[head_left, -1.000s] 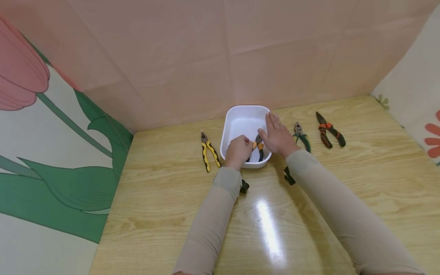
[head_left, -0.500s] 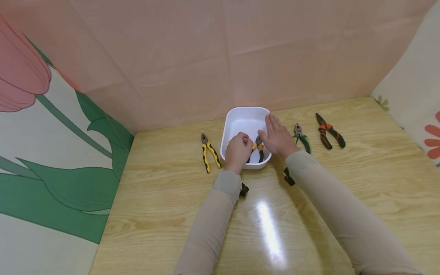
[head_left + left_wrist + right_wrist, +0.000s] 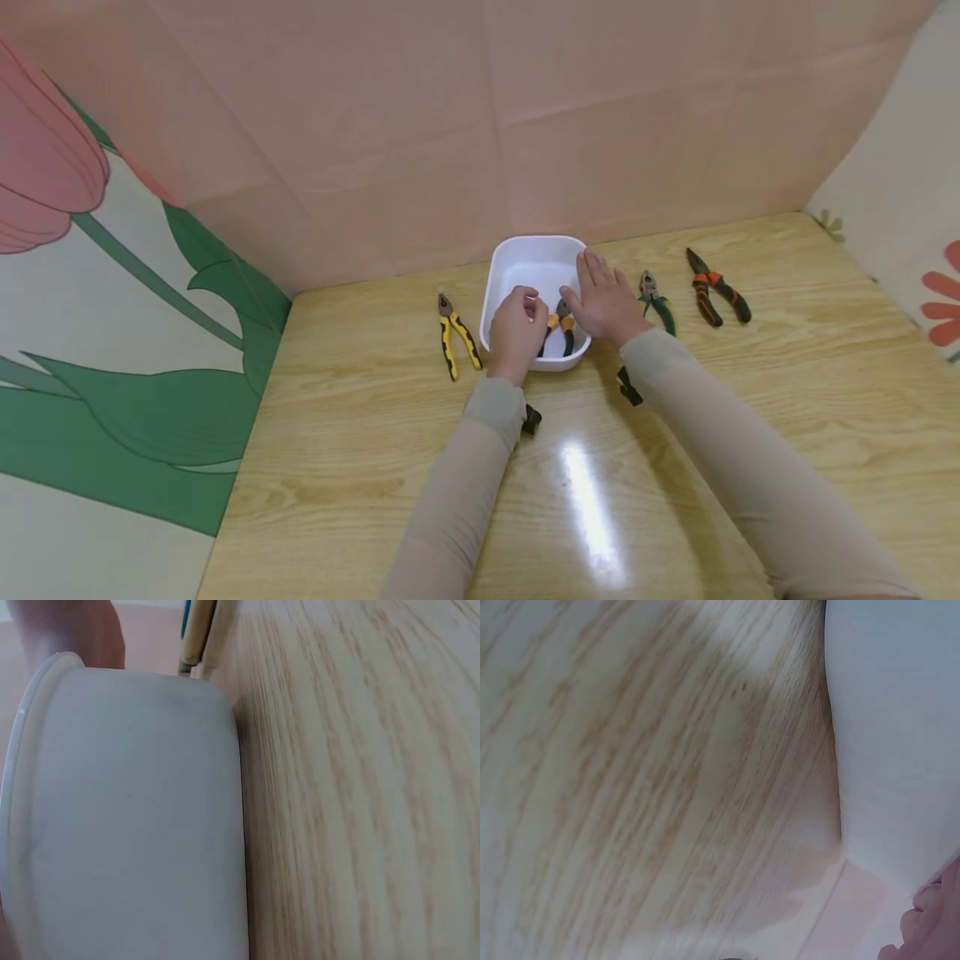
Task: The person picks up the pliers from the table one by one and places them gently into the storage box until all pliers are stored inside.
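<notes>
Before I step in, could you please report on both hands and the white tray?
Left hand loosely curled over white tray, nothing visibly gripped. Right hand straight-fingered at its right side. Orange-black pliers inside, partly behind left hand.

Glare on table (image 3: pixel 337 450) — wrist views soft

Smooth plastic tub (image 3: pixel 531 273), glossy wood-grain table (image 3: pixel 337 458), cloth sleeves (image 3: pixel 455 483)

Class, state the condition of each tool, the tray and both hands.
White plastic rectangular tray: upright, uncovered.
Orange-and-black pliers: in tray, handles spread.
Yellow-and-black pliers: on pale wood-grain table, handles spread.
Green-handled pliers: on table, partly hidden.
Red-and-black pliers: on table, handles spread.
Left hand: curled over tray; grip unclear.
Right hand: flat, against tray's right side.
</notes>
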The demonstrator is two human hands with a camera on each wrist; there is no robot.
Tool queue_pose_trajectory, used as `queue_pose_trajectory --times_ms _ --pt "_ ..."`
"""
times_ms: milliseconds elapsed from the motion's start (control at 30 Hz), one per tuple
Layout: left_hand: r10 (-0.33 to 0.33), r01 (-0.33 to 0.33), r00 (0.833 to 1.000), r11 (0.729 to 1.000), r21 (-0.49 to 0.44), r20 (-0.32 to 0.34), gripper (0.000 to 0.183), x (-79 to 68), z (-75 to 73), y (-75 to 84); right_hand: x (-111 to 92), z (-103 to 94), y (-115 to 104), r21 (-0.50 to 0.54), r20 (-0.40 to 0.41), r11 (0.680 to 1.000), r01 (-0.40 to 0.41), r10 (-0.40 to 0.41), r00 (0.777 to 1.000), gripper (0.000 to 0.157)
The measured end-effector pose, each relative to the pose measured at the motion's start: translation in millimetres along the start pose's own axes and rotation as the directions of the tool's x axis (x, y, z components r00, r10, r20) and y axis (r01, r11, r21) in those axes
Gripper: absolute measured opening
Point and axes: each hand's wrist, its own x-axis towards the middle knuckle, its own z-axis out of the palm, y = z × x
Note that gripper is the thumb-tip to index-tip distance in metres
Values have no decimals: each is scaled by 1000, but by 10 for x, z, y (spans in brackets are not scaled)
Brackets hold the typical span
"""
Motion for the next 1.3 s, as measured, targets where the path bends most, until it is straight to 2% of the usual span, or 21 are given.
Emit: queue_pose_trajectory --times_ms 333,567,767,1000,1200,1300 --pt "41 -48 995 996 -70 -95 20 -16 -1 -27 -7 -16 -22 -22 2 1000 21 -21 1000 80" --pt "77 -100 984 985 -140 -160 19 -63 -20 -40 -28 -15 -46 -33 32 999 29 -28 999 80" --pt "116 -151 974 974 -171 -196 18 -41 -49 -26 -23 -35 -47 -44 28 999 21 -20 999 80" --pt "112 -149 971 974 -168 -211 19 -47 -109 -10 -9 -39 -53 -51 37 998 24 -22 999 81" --pt "132 -180 962 965 -192 -241 18 -60 -224 -3 -21 -52 -49 -61 33 998 21 -19 999 83" --pt "134 -181 964 963 -198 -232 20 -77 -291 -6 -27 -56 -44 -70 34 997 21 -18 999 85"
